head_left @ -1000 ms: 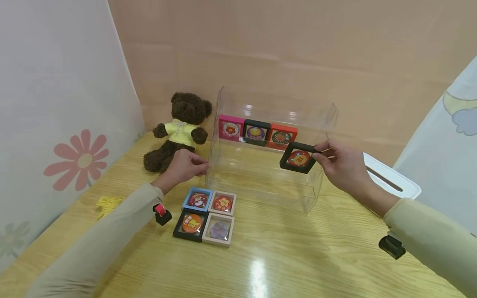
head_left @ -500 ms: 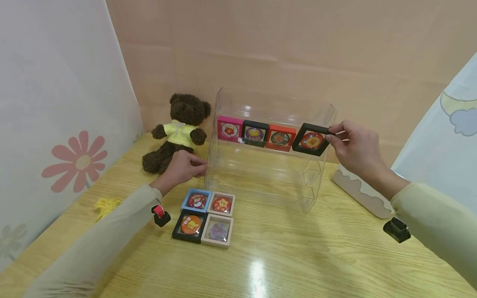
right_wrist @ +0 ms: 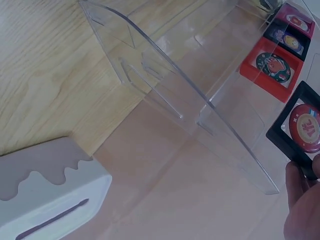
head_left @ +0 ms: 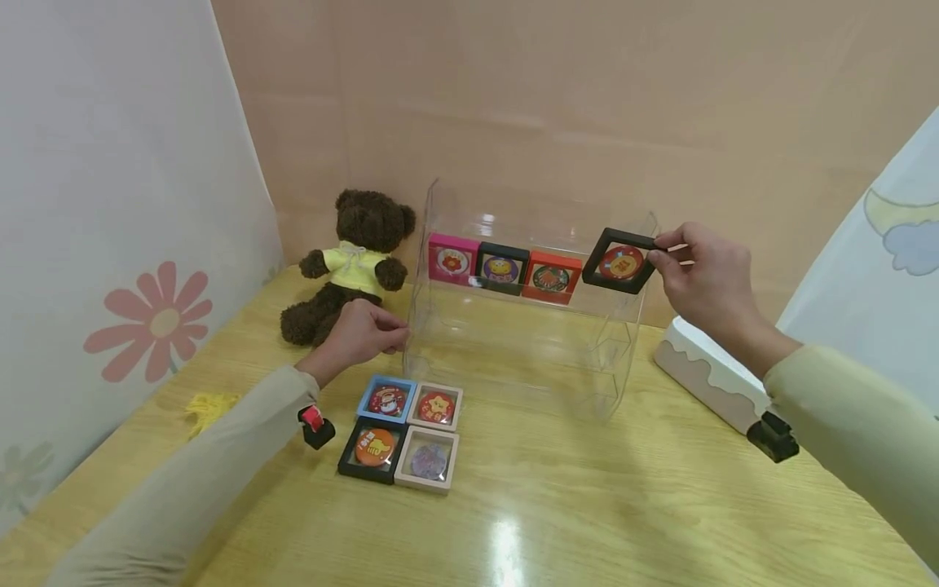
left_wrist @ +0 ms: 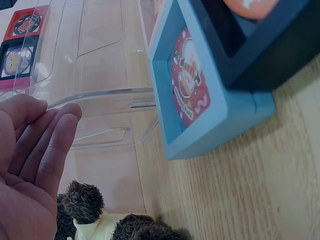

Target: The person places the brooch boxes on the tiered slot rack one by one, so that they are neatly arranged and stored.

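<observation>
My right hand pinches the right edge of a black frame with a red badge, held tilted at the right end of the clear stand's upper tier. Left of it on that tier stand a pink frame, a black frame with a purple badge and a red-orange frame. In the right wrist view thumb and fingers grip the black frame at its lower edge. My left hand pinches the stand's left side edge; the left wrist view shows the fingertips at the clear panel.
Blue, black and two beige frames lie grouped on the table before the stand. A brown teddy bear sits at the left, with yellow strands nearer. A white and beige box stands at the right.
My right hand has moved up and right with the black frame, from below the red-orange frame to the right end of the upper tier. The left hand has stayed at the stand's edge.
</observation>
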`<action>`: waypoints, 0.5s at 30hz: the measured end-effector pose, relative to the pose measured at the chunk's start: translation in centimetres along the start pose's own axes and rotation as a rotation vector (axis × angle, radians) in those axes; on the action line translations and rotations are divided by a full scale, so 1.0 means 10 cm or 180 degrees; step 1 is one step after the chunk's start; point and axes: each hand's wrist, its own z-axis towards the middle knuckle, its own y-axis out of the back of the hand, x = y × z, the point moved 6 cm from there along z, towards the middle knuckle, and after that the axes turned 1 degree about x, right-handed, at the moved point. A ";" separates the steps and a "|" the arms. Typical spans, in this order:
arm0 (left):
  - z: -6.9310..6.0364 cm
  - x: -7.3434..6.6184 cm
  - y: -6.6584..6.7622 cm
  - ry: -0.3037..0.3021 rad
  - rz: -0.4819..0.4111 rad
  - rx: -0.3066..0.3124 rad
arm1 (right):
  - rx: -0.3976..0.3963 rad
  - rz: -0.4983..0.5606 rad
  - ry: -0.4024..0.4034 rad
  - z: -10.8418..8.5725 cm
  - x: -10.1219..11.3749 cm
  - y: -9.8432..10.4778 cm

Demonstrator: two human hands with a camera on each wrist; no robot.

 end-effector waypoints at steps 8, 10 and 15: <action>0.01 0.01 0.02 0.0018 0.0040 -0.0006 | -0.0049 -0.0036 -0.0123 0.07 -0.06 0.02; 0.01 0.00 0.02 0.0013 0.0056 0.0003 | -0.0037 -0.0046 -0.0147 0.07 -0.09 0.02; 0.02 -0.01 0.01 0.0045 0.0036 0.0026 | -0.0040 -0.0028 -0.0204 0.05 -0.13 -0.01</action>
